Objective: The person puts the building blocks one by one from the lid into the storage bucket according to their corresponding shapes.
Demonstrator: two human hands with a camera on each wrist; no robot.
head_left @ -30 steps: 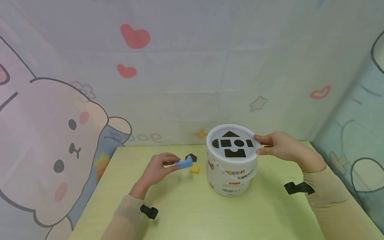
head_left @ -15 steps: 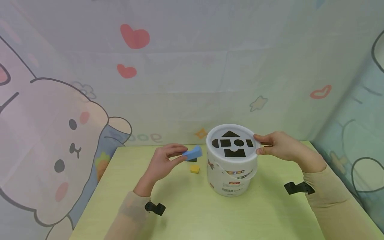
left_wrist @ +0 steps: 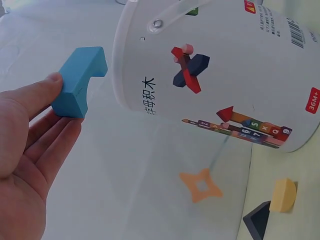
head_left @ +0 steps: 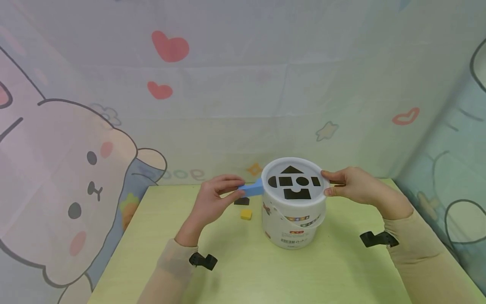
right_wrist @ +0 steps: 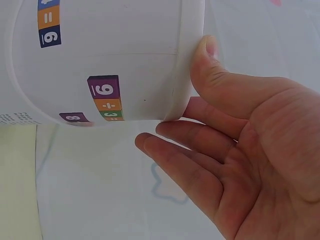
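Note:
My left hand (head_left: 214, 198) pinches a blue arch-shaped block (head_left: 252, 188) between thumb and fingers. In the left wrist view the blue block's (left_wrist: 77, 80) curved notch faces the bucket, and a small gap shows between them. The white bucket (head_left: 294, 232) stands upright, its lid (head_left: 316, 193) on top with several shaped holes, among them a triangle, a circle and an arch. On the lid's right rim, my right hand (head_left: 357, 185) holds the bucket. Seen from the right wrist, the thumb lies on the rim and the other fingers are loosely bent.
A yellow block (head_left: 246, 215) and a dark block (head_left: 241, 201) lie on the green table (head_left: 326, 274), left of the bucket. Behind the table hangs a printed cloth (head_left: 243, 93) with hearts and a cartoon rabbit. Both wrists carry black straps.
My left hand has moved right and upward with the blue block, from beside the small blocks to the bucket's left rim. The right hand and bucket stay where they were.

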